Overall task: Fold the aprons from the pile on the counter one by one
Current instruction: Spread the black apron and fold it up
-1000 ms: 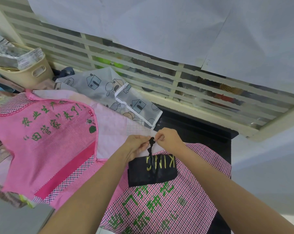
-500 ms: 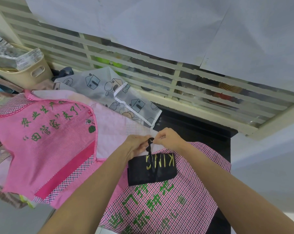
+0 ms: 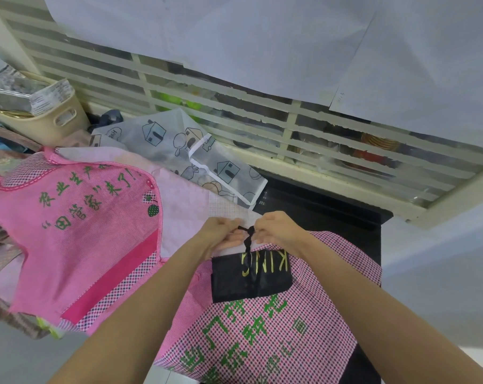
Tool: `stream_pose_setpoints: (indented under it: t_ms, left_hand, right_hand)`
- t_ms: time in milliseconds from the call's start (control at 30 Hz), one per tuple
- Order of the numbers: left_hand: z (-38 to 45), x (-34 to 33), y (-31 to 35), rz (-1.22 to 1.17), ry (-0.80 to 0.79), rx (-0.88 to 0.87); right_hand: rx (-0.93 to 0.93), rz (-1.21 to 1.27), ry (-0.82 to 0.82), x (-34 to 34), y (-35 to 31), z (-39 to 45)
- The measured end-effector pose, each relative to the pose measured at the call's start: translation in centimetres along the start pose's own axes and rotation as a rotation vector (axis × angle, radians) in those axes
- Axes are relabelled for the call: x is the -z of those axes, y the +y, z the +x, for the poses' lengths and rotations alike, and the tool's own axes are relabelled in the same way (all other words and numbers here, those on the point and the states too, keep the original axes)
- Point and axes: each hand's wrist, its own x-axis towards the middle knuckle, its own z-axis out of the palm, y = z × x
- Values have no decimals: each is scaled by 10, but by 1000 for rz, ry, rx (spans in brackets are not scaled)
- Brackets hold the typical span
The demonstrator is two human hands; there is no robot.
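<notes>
Black fabric, folded into a small packet with yellow "KING" lettering, is the black apron (image 3: 251, 274) I am working on; it lies on a pink checked apron (image 3: 276, 336) spread over the counter (image 3: 322, 207), just below my hands at the centre of the view. From its top edge a twisted black tie (image 3: 248, 236) rises between my fists, which I judge is why both hands meet there: the strap seems to be getting knotted or wound so the folded bundle stays together. My left hand (image 3: 221, 234) has its fingers curled and pinches the tie from the 9 o'clock side; my right hand (image 3: 276, 231) does the same from 3 o'clock, so the two hands nearly touch, both clamped on the strap. At about 9 o'clock another pink apron (image 3: 76, 245) with green characters lies flat on the pile, probably waiting its turn, and toward 11 o'clock sits a grey house-print apron (image 3: 179, 145), with a beige basket (image 3: 49, 126) beyond it at 10 o'clock.
</notes>
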Motion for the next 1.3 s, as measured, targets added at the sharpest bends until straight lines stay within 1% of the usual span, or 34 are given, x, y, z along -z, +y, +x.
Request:
stream_pose_setpoints:
  t_ms: [67, 100, 133, 167, 233, 300, 367, 400, 467, 533, 567, 600, 633, 667, 700, 733, 767, 800, 867, 933, 1000, 1100, 1167, 1300]
  left_hand:
    - [-3, 2, 0, 90, -140, -25]
    - [-4, 2, -1, 206, -191, -50]
    - [-5, 0, -1, 340, -211, -88]
    - [-7, -2, -1, 464, -198, -138]
    - [-7, -6, 0, 572, -150, -234]
    - [-5, -6, 2, 538, -160, -270]
    - [-7, -1, 5, 429, -177, -264]
    - [-6, 3, 6, 378, -158, -258]
    - [-7, 8, 6, 307, -111, -242]
    - [-11, 9, 9, 212, -154, -204]
    - [-12, 9, 10, 166, -196, -169]
    - [-15, 9, 13, 150, -248, -131]
    - [-17, 8, 15, 202, -299, -98]
    - [-18, 7, 16, 350, -346, -77]
    - [-21, 5, 19, 586, -387, -78]
    - [-23, 2, 18, 815, -417, -78]
    - [-24, -2, 18, 988, -436, -99]
    - [-23, -5, 18, 1103, -436, -151]
    - [-27, -10, 29, 1234, -391, -320]
    - [-32, -16, 49, 1270, -368, -419]
    - [-41, -23, 80, 1286, -347, -504]
    - [-55, -30, 133, 1278, -314, -570]
    - [-65, -34, 167, 1228, -326, -588]
    - [-95, -37, 236, 1156, -293, -667]
  right_hand:
    - [-23, 85, -22, 0, -2, -3]
    - [-31, 110, -32, 0, -3, -4]
    - [-40, 121, -33, 0, -4, -5]
    - [-47, 118, -33, 0, -5, -6]
    - [-56, 104, -43, 0, -6, -7]
    - [-92, 128, -30, 1, -7, -7]
    - [-153, 183, 8, 3, -8, -9]
    - [-173, 204, -1, 4, -9, -10]
    - [-174, 232, -123, 7, -14, -16]
    - [-137, 196, -269, 9, -22, -24]
    - [-120, 100, -287, 9, -24, -24]
    - [-92, -65, -265, 11, -28, -23]
    - [-62, -253, -223, 13, -31, -23]
    - [-34, -393, -191, 13, -35, -22]
    - [-6, -462, -170, 15, -39, -23]
    - [10, -474, -157, 16, -42, -25]
    - [24, -449, -148, 18, -47, -27]
    - [43, -412, -137, 20, -51, -29]
    - [95, -315, -110, 27, -65, -37]
    - [150, -261, -59, 40, -83, -46]
    - [221, -262, 26, 54, -108, -56]
    - [309, -227, 117, 73, -149, -74]
    - [370, -168, 145, 83, -175, -84]
    - [515, -177, 249, 98, -238, -114]
